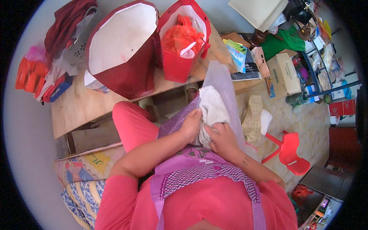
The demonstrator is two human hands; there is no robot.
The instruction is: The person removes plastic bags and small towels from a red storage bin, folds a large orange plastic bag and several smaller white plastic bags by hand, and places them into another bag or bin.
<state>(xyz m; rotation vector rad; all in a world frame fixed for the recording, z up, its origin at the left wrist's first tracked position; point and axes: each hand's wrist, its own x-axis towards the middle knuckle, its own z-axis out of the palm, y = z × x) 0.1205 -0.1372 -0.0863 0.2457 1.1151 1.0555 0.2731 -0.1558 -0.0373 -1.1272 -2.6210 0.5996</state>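
A light grey-white cloth (214,105), folded and thick, lies over my lap on a purple checked apron (178,120). My left hand (192,124) grips its left edge, with the thumb on top. At its lower right, my right hand (222,138) holds a bunched part of the cloth between curled fingers. Which fingers lie beneath the cloth is hidden. A sheet of translucent plastic (220,74) hangs over my lap beyond the cloth.
A wooden table (77,112) carries a large dark red container (123,77) and a smaller red one (178,67) with orange-red bags. At right stand a red child's chair (290,155), a cardboard box (284,74) and a metal rack (319,69). Patterned bedding (86,195) lies lower left.
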